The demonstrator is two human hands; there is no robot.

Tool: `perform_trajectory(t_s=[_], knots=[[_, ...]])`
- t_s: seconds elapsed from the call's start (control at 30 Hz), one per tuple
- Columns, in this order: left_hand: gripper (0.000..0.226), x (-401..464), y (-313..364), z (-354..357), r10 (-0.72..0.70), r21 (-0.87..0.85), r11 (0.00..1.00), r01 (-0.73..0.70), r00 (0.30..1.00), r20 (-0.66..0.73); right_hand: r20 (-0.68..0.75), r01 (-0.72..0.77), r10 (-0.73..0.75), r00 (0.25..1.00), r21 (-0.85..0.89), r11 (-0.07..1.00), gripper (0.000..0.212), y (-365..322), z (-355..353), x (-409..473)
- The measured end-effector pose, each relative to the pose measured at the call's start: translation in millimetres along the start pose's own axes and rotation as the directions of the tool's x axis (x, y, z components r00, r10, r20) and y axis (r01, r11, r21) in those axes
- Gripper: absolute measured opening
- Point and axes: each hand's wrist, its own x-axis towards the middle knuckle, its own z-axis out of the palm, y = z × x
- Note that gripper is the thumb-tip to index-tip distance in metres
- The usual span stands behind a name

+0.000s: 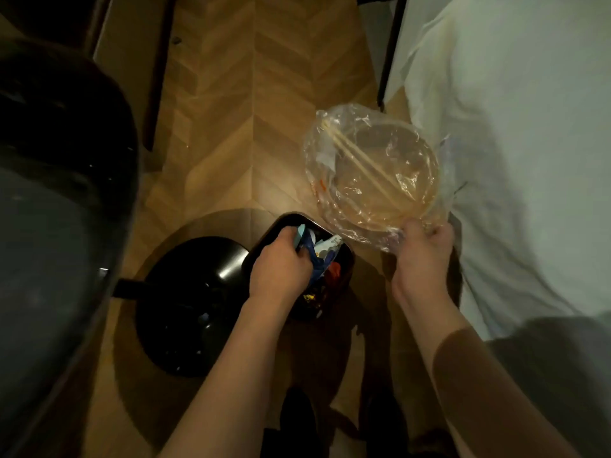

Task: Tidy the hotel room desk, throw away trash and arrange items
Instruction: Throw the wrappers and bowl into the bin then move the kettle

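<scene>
A downward view over a wooden floor (264,94) laid in a pale herringbone pattern, dimly lit. Near the lower middle stands a small black trash bin (345,256) with rounded corners, its mouth crowded with crumpled wrappers (322,251) in blue, white and orange.

The left hand (279,266) reaches into the bin's mouth, fingers curled down around the blue and white wrappers, pressing on them at the bin's near-left edge.

The right hand (423,246) is just right of the bin, above the floor. Its fingers and thumb pinch the lower edge of a clear, crinkled plastic bag (373,173). Inside the bag sits a round, translucent disposable bowl (406,193), stained brownish, with a pair of pale wooden chopsticks (360,163) lying diagonally across it. The bagged bowl is held tilted, up and right of the bin and not touching it.

Left of the bin, touching or almost touching it, is the glossy black round base (191,309) of a chair, and the chair's dark curved seat (59,193) fills the left side. Rumpled white bedding (512,160) hangs down the right side, close to the bag. Dark thin furniture legs (158,77) stand at the far end of the floor.
</scene>
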Motion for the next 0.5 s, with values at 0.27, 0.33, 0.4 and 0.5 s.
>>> perform_trajectory(t_s=[0.27,0.33,0.4,0.5], knots=[[0.027,107.9,-81.1,114.8,0.107,0.105,0.988,-0.116,0.991,0.086,0.109,0.066,-0.072,0.991,0.061,0.996,0.017,159.6,5.6,88.2],[0.025,130.0,-99.1,134.0,0.127,0.133,0.98,-0.145,0.983,0.135,0.128,0.061,-0.072,0.989,0.086,0.994,0.016,175.9,12.0,100.5],[0.028,141.0,-109.1,144.1,0.119,0.172,0.973,-0.153,0.973,0.195,0.135,0.077,-0.09,0.987,0.097,0.992,0.014,178.7,19.1,108.1],[0.04,143.7,-114.6,149.5,0.118,0.203,0.968,-0.15,0.98,0.162,0.179,0.107,-0.122,0.976,0.093,0.99,0.016,167.9,30.9,110.4]])
